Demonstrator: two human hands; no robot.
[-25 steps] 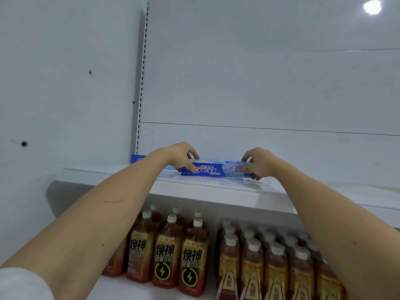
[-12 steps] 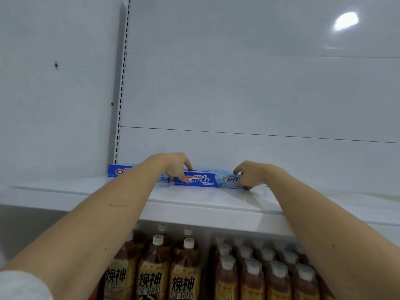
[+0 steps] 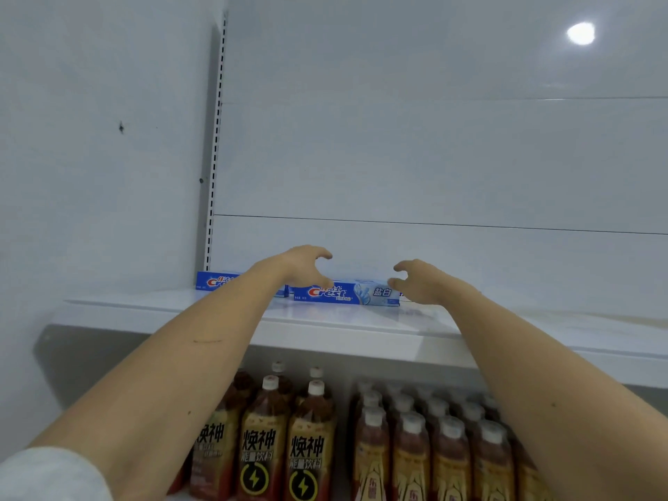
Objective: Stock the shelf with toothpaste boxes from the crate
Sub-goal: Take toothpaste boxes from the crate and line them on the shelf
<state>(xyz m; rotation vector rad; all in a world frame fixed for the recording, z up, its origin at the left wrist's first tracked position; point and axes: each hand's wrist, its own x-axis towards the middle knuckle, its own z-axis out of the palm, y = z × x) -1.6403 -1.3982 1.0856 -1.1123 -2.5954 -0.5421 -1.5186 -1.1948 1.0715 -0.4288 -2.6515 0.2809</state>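
Observation:
A blue toothpaste box (image 3: 356, 294) lies lengthwise on the white shelf (image 3: 325, 320), near its back wall. A second blue toothpaste box (image 3: 220, 280) lies to its left in the back corner, partly hidden by my left forearm. My left hand (image 3: 303, 263) hovers just above the left end of the nearer box, fingers spread, holding nothing. My right hand (image 3: 415, 280) hangs at the box's right end, fingers apart and off the box. The crate is out of view.
Below the shelf stand rows of brown drink bottles (image 3: 311, 439) with white caps, and more bottles (image 3: 444, 450) to the right. A slotted upright rail (image 3: 215, 146) runs up the back left corner. White wall panels close the back and left side.
Both hands set the toothpaste box down at the back of the shelf, then let go and lifted off it with fingers spread. The box now rests alone.

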